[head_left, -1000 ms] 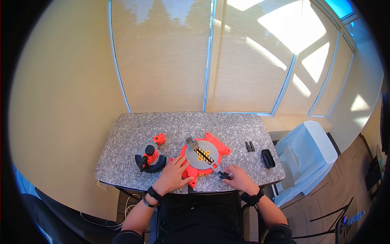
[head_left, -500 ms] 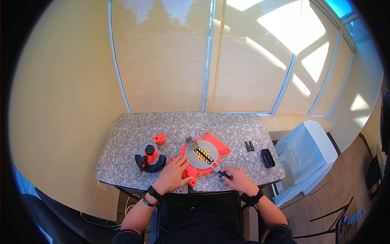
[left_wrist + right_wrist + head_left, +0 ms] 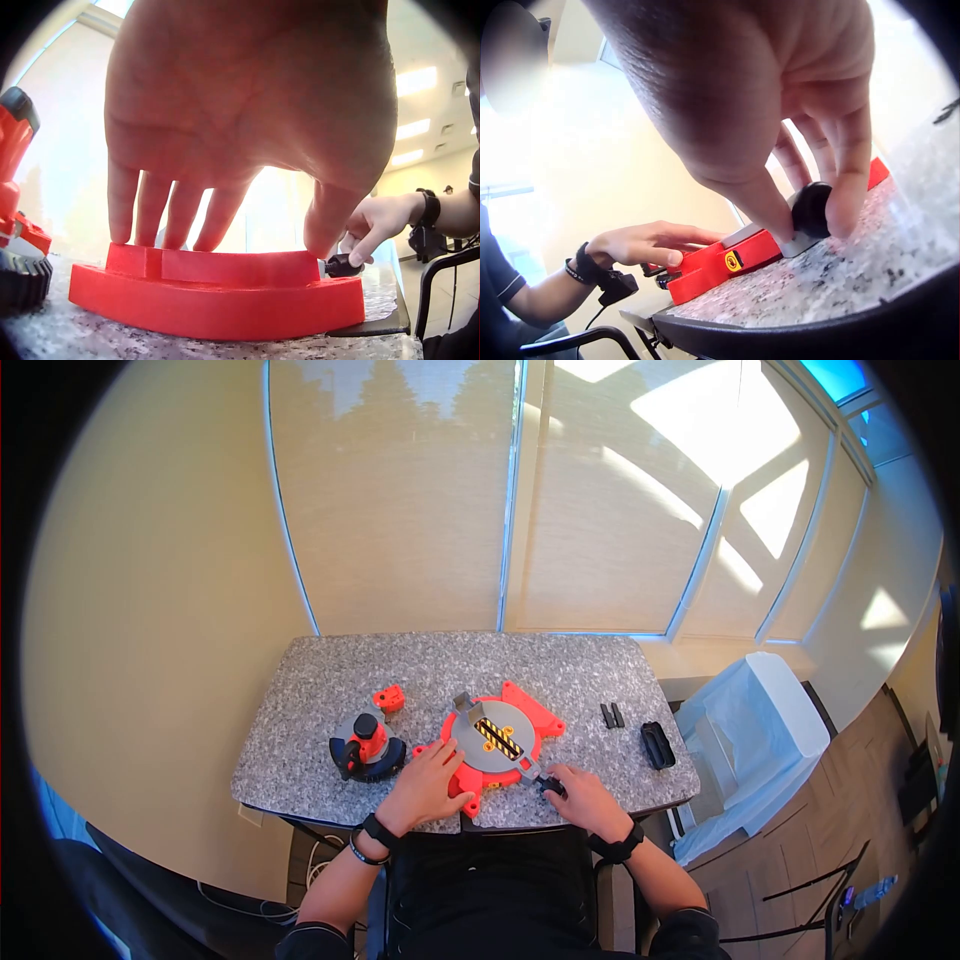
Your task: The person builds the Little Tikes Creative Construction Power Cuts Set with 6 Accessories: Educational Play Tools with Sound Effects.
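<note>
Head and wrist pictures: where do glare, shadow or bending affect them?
Head view: glaring sun patches on the window shades, black rounded corners; left wrist view: the left hand looks dark against a bright, washed-out background; right wrist view: the edge of the tabletop bows, and glare whitens the left side beyond the right hand.

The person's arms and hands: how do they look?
Left hand and right hand have no gloves. Dark sleeves leave both forearms bare; the left sleeve shows a pale stripe. Each wrist wears a black strap, the left also a thin dark bracelet.
</note>
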Tool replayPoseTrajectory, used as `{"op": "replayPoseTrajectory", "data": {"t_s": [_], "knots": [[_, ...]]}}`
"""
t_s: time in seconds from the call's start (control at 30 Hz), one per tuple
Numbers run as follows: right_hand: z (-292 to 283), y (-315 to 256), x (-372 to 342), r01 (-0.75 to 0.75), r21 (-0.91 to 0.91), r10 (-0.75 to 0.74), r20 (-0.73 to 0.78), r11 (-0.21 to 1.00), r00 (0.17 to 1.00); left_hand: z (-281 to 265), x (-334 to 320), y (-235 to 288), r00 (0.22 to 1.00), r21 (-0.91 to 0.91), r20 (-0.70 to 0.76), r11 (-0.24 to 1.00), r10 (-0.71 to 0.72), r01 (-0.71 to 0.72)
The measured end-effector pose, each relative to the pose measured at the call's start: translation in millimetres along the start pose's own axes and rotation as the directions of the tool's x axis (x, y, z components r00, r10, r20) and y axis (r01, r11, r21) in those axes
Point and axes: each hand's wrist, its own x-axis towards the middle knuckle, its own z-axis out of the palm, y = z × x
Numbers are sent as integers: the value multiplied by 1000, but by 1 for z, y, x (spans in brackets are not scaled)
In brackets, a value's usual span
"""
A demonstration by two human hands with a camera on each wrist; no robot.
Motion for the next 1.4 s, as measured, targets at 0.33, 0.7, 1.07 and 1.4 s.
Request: {"op": "replayPoseTrajectory", "data": {"t_s": [0.33, 0.7, 1.07, 1.4], "knots": [[-5, -18, 1, 9, -94, -4, 53, 995, 999, 0, 2, 2, 1000, -5, -8, 1000, -15, 15], [3, -9, 1, 40, -88, -38, 18, 995, 999, 1, 1, 0, 1000, -4, -3, 1000, -10, 10], [-1, -19, 0, 25, -81, -20, 59, 996, 998, -1, 1, 3, 1000, 4, 9, 1000, -15, 15], [7, -4, -2, 39, -5, -39, -16, 999, 999, 0, 1, 2, 1000, 8, 11, 1000, -12, 12]]}}
